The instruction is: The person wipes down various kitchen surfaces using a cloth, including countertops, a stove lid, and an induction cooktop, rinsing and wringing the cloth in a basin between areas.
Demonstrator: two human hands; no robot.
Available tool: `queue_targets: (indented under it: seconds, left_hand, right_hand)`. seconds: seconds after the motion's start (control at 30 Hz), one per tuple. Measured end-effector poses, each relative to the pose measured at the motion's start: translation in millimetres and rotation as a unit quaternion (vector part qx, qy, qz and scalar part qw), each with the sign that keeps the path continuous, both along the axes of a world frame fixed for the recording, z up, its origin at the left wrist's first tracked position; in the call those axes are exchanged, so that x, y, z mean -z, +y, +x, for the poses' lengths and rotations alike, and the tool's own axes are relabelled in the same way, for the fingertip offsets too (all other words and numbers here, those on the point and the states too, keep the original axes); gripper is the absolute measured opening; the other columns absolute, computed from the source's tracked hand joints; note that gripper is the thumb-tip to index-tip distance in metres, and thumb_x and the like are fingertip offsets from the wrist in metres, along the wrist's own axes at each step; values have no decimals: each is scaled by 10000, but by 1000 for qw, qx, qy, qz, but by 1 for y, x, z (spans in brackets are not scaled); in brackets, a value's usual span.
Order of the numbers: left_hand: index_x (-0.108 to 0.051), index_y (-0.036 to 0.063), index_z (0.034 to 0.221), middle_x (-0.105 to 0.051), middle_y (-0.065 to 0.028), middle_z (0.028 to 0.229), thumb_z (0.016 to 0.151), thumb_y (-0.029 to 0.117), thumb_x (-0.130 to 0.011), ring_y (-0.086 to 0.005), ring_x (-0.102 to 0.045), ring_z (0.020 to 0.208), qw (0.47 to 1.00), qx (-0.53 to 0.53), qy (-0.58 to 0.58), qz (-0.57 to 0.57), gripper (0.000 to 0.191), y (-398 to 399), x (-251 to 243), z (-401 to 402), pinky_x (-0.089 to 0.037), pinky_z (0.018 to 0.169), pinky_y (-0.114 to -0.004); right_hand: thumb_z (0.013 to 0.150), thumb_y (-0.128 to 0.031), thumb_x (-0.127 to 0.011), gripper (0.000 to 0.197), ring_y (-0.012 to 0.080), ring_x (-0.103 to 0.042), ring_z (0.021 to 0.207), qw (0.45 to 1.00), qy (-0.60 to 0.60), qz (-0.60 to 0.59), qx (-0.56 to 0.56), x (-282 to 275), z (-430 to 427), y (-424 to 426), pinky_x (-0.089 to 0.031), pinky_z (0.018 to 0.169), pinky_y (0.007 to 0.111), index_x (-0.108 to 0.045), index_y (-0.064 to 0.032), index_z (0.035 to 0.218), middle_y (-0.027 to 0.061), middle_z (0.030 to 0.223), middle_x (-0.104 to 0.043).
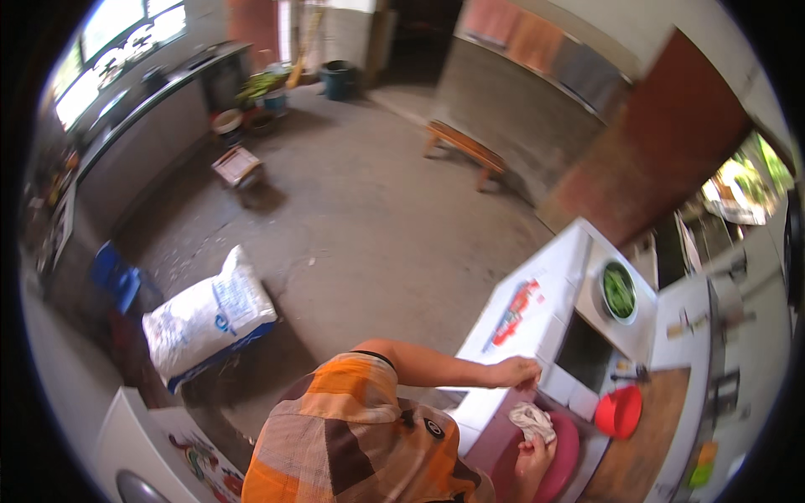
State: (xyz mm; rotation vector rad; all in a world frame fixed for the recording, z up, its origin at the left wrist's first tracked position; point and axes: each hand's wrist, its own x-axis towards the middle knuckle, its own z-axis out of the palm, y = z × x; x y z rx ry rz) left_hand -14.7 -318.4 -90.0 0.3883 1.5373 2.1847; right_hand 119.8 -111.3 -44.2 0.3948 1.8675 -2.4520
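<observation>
My right hand (533,458) grips a crumpled off-white cloth (532,422) over a pink plastic basin (569,449) at the counter. My left hand (519,372) is curled like a fist above the counter's near edge, apart from the cloth. Whether something small lies inside its fingers is hidden. A red plastic container (619,412) stands just beyond the basin, on a brown board-like surface (654,427).
On the white-tiled counter (503,352), a metal bowl of green vegetables (618,289) sits beyond a dark opening (585,352). A white woven sack (207,314), a small stool (239,166) and a wooden bench (465,148) stand on the concrete floor (352,239).
</observation>
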Motion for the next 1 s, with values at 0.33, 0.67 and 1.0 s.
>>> queue_targets:
  seconds: [0.33,0.67,1.0]
  left_hand:
    - [-553,18,1123,-664,-131,876,780,364,-734,-299,-661,753,856,40,381,-346,520,-194,-66,100,-527,692,-396]
    - [-558,128,1124,-625,-13,925,905,400,-588,-130,-618,793,997,75,19,-13,351,-314,-68,124,-536,633,-294]
    - [-542,48,959,-640,-45,816,913,149,-568,-137,-632,784,946,-310,87,-42,114,-362,-107,116,-520,634,-319]
  right_hand:
    - [844,-144,-658,240,117,-502,530,970,59,-30,-232,-20,-24,-192,-413,446,219,-532,-33,1015,55,831,-587]
    - [821,-98,-688,326,163,-589,802,943,141,-42,-299,-61,-13,-292,-477,601,260,-528,-23,1095,87,1021,-604]
    - [739,104,-614,421,165,-593,841,951,97,-25,-291,-72,-25,-319,-501,615,223,-516,-14,1131,117,1032,-584]
